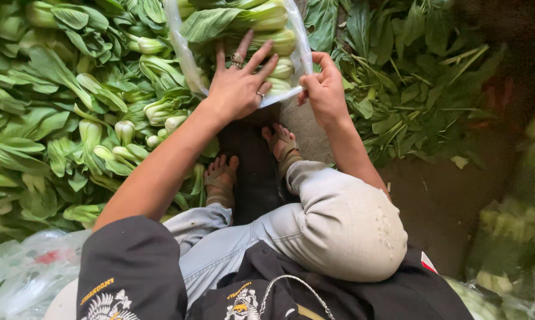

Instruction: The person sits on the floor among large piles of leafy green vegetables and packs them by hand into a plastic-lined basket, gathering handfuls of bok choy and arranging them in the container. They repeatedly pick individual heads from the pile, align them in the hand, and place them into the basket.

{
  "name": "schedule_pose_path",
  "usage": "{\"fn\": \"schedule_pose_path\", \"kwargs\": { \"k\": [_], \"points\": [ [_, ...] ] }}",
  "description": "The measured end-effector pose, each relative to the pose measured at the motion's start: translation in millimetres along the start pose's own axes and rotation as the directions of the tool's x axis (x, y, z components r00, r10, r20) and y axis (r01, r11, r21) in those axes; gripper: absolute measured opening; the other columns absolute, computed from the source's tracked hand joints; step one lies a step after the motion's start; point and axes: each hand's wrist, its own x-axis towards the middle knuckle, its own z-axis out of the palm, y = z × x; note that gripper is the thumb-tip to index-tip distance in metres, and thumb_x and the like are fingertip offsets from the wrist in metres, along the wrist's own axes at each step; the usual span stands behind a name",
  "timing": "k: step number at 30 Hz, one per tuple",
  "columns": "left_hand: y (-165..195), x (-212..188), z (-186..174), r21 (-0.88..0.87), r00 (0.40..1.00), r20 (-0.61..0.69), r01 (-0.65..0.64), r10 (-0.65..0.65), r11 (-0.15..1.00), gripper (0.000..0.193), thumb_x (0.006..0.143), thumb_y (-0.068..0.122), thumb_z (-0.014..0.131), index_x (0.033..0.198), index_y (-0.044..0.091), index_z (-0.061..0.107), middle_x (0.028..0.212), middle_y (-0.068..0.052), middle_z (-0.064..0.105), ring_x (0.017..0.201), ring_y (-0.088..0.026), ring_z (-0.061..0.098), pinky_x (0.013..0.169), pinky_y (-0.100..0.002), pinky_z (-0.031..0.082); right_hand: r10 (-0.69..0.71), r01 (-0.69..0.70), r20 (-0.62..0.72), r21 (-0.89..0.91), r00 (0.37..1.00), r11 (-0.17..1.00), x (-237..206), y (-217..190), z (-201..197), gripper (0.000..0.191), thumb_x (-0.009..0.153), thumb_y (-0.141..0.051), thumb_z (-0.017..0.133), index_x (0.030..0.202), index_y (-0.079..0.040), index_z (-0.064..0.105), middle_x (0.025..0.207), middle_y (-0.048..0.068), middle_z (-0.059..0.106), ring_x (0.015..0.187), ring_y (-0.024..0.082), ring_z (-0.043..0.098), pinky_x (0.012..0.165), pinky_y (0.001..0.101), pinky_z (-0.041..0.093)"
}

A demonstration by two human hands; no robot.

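- My left hand [239, 89] lies spread flat on the clear plastic bag [300, 50], just ahead of me on the ground.
- My right hand [325, 90] pinches the bag's mouth edge.
- Several bok choy heads [271, 24] are bagged already; I judge packing well along, with the loose bok choy pile [83, 106] left of my hands waiting.

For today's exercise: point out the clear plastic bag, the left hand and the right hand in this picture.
clear plastic bag [182, 50]: head view, its left wall.
left hand [238, 89]: head view, back of the hand.
right hand [323, 89]: head view, back of the hand.
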Motion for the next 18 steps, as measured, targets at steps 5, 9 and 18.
{"fn": "schedule_pose_path", "kwargs": {
  "k": [5, 9, 18],
  "points": [
    [-2, 0, -19, -0.178, 0.991, 0.101, 0.105, -0.088, 0.978, 0.065, 0.105, 0.041, 0.051, 0.166, 0.029, 0.030, 0.173, 0.006, 0.005, 0.158, -0.028, 0.001, 0.116, -0.079, 0.010, 0.048, -0.047, 0.000, -0.125, 0.999, 0.991, 7, -7, 5, 0.032, 0.096, -0.005, 0.059, 0.126, -0.002, 0.049, 0.074, 0.003, 0.062, 0.052, 0.010, 0.057, 0.048, 0.0283, 0.051],
    [-6, 14, -42, -0.280, 0.976, 0.200, 0.146, -0.091, 0.949, 0.064, 0.089, 0.033, 0.064, 0.151, 0.026, 0.048, 0.158, -0.010, 0.035, 0.145, -0.039, 0.028, 0.110, -0.070, 0.022, 0.019, -0.022, -0.011, -0.464, 1.000, 0.886, 33, -19, -3, 0.027, 0.102, -0.023, 0.063, 0.119, -0.003, 0.057, 0.076, 0.002, 0.064, 0.054, 0.007, 0.056, 0.044, 0.0266, 0.047],
    [-25, 103, -40, 0.245, 0.890, -0.450, 0.207, -0.078, 0.947, 0.024, 0.092, 0.016, 0.066, 0.112, 0.004, 0.069, 0.107, -0.015, 0.071, 0.101, -0.029, 0.069, 0.102, -0.046, 0.045, -0.143, 0.391, 0.370, -0.791, 0.918, 0.471, 193, -80, 14, 0.035, 0.100, -0.031, 0.071, 0.124, -0.005, 0.068, 0.095, 0.012, 0.072, 0.081, 0.024, 0.068, 0.075, 0.0407, 0.054]
  ]
}}
